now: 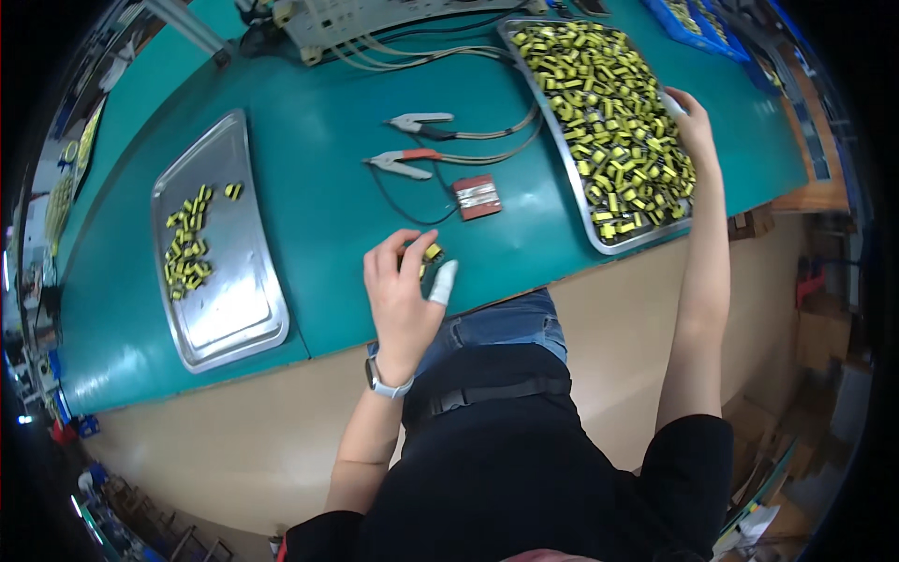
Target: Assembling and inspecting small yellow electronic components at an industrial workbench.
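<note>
My left hand (401, 287), a white cover on its thumb, is above the green table near its front edge. Its fingers curl round small yellow-and-black transformers (433, 251); how many is partly hidden. At the right rim of a metal tray (565, 155) heaped with the same kind of transformers (609, 122), my right hand (694, 126) has its fingers bent inward. A white-covered fingertip reaches over the parts there, and whatever it grips is hidden. Just beyond my left hand lies a reddish-brown block (478, 198) with shiny metal strips on top.
Two clip leads, one grey (420, 122) and one with a red handle (405, 161), lie mid-table, cabled to an instrument (351, 21) at the back. On the left, a second metal tray (234, 323) holds several transformers. A blue bin (695, 36) stands far right.
</note>
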The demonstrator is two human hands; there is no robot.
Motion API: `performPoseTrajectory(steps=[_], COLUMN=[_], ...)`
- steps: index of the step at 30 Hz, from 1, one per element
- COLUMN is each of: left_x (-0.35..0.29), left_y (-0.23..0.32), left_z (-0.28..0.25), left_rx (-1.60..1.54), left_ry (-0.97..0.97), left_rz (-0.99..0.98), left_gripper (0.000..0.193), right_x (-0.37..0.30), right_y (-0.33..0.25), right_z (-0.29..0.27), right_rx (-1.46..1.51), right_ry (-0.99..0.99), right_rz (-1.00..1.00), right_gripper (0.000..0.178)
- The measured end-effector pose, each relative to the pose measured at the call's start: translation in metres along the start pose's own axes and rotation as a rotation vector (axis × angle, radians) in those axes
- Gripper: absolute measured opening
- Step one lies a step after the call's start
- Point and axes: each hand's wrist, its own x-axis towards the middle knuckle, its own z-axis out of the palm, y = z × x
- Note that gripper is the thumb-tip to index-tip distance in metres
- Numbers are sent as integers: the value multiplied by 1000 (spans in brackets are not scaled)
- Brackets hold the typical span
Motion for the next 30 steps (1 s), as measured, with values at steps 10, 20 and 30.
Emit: performPoseTrajectory(steps=[10, 20, 30], left_x=[9, 2, -17], left_y=[3, 4, -11], left_z=[3, -11, -7], left_rx=[-91, -299, 69], left_ry=[-6, -1, -17], left_rz=[-21, 106, 24], left_gripper=[46, 72, 48], right_x=[-176, -237, -210], right_y=[-144, -194, -175], right_z=[40, 110, 114], right_rx=[261, 640, 202], right_ry=[-147, -926, -438], right_rz=[-240, -5, -471], right_gripper=[27, 26, 34])
